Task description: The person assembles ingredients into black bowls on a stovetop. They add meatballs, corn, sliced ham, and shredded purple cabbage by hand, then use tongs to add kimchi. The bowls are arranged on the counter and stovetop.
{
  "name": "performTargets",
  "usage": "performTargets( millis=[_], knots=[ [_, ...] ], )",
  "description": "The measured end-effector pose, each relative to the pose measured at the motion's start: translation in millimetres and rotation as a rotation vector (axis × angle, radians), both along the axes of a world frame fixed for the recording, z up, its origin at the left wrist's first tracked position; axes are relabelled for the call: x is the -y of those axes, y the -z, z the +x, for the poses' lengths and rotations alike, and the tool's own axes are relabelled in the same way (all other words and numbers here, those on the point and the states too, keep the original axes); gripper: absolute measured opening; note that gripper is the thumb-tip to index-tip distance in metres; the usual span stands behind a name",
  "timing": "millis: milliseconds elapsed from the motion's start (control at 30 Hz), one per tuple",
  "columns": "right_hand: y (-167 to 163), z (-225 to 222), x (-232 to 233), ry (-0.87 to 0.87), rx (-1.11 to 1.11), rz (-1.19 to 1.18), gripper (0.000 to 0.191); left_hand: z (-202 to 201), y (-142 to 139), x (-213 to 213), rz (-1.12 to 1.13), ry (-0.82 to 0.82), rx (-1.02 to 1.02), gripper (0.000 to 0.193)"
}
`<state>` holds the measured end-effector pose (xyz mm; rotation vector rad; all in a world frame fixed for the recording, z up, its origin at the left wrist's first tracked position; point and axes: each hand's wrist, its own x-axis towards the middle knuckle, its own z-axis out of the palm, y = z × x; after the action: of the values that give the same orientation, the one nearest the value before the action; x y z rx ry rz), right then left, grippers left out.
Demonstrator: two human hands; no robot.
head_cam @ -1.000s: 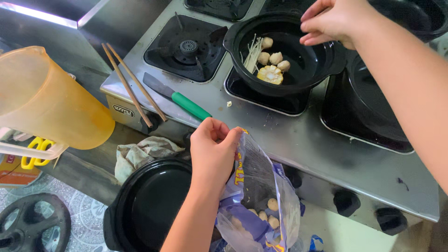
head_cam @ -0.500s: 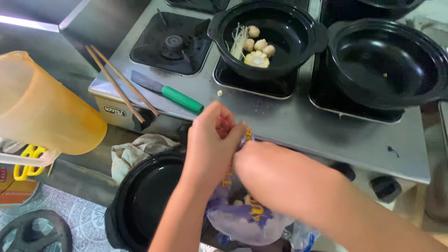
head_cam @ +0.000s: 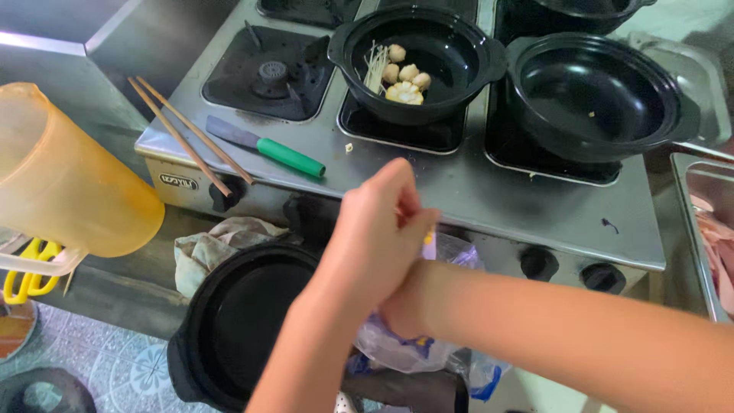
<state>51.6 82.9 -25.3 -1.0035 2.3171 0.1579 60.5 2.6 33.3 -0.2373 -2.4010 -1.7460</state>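
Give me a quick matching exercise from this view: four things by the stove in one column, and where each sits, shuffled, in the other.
Things:
1. knife
2. chopsticks
3. plastic bag
4. corn slice

Places:
A. inside the black pot on the middle burner
B. at the left edge of the stove top
C. below the stove's front, held open by the left hand, with the right hand reaching in
D. on the steel between the chopsticks and the pot

Pairs: 1-D, 2-B, 3-C, 4-A
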Motion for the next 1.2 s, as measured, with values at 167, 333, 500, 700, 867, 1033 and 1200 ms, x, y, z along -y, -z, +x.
performTargets(
  millis=[167,333,500,700,867,1033,1200],
  knots=[
    [15.1,7.4,-14.9,0.067,-0.006,0.016,0.015,8.3,6.3,-11.8,0.088,0.012,0.119,0.028],
    [9.6,20.3,-25.4,0.069,-0.005,0.033,0.018,11.1,10.7,-14.4,0.121,0.042,0.148,0.029],
    [6.2,22.3,-27.2,0.08,-0.001,0.04,0.021,12.3,11.6,-17.5,0.114,0.055,0.142,0.027],
    [19.2,10.5,-24.7,0.118,0.003,0.04,0.025,13.7,14.6,-16.2,0.13,0.041,0.177,0.027],
    [17.3,1.0,-23.2,0.138,0.03,0.04,0.029,12.0,18.5,-16.3,0.097,0.028,0.17,0.027],
    [-14.1,-2.5,-19.4,0.132,0.086,0.047,0.032,-2.2,23.3,-20.7,0.06,-0.047,0.101,0.028],
    [-77.1,-30.6,-41.8,0.087,0.281,0.071,0.035,-30.9,32.3,0.7,0.055,-0.235,0.152,0.029]
  ],
)
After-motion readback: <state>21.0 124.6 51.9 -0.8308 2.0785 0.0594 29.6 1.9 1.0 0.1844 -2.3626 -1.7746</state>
